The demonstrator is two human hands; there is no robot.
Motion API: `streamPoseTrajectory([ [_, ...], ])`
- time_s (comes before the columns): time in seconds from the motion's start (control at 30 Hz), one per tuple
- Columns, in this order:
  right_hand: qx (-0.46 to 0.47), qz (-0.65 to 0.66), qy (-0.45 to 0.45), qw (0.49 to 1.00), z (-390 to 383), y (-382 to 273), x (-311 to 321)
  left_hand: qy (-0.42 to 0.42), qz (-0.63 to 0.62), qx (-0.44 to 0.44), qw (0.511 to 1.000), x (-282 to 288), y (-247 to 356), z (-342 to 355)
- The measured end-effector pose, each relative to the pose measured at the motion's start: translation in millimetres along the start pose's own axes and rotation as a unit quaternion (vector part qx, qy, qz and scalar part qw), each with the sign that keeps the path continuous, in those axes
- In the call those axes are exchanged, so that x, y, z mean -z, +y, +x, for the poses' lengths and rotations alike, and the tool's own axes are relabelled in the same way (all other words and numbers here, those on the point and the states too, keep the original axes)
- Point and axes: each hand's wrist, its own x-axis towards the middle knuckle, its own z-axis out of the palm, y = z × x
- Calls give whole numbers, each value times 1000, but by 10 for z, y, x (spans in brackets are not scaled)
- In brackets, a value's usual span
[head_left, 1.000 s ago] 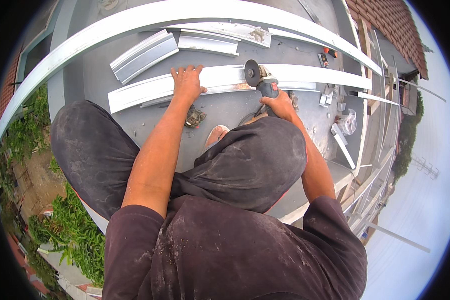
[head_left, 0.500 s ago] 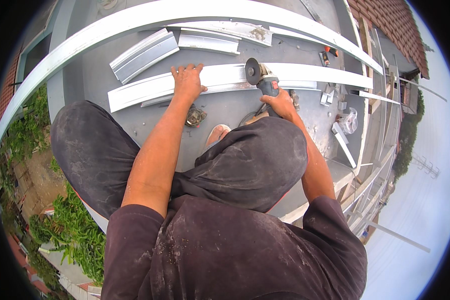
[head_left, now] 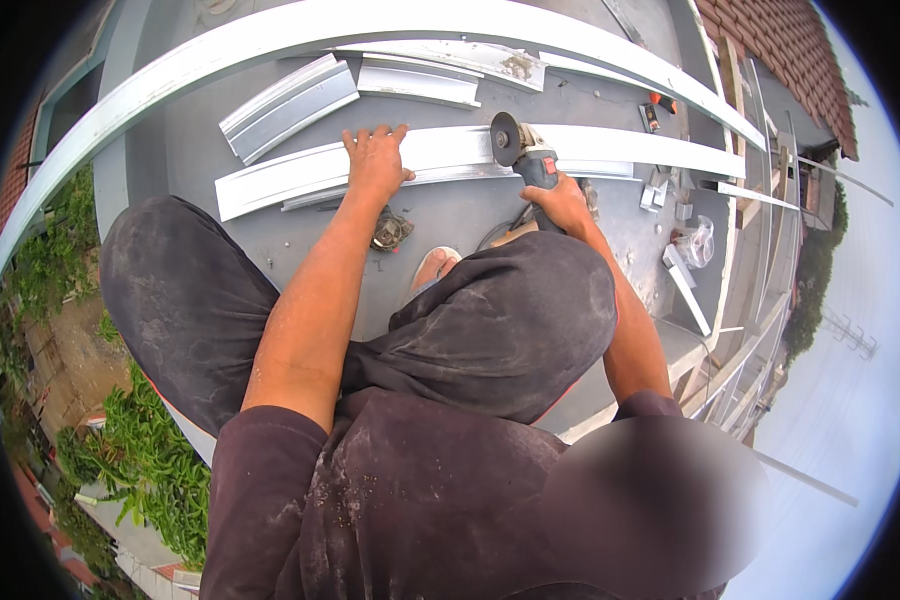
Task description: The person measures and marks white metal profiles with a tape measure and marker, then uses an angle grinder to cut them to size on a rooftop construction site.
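A long white metal channel lies across the grey floor in front of me. My left hand rests on it with the fingers spread, pressing its top face left of the middle. Wrapped round the body of an angle grinder, my right hand holds the tool at the channel. The grinder's dark cutting disc stands over the channel; whether it touches the metal I cannot tell. Below my left hand sits a second power tool, partly hidden by my forearm.
A long white strip arches across the far side. Cut profile pieces lie behind the channel. To the right are small metal offcuts, a clear plastic bag and the floor's raised edge. A drop with greenery opens at left.
Both hands, the grinder and the channel stay in nearly the same place. A blurred round patch now covers my right sleeve.
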Motion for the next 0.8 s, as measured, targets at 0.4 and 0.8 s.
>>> streamPoseTrajectory([
  [0.4,-1,-14,7,1000,72,38,-39,-3,-5,-1,1000,8,9,-7],
  [0.8,-63,305,7,950,-287,68,93,-8,33,-6,999,19,16,-21],
])
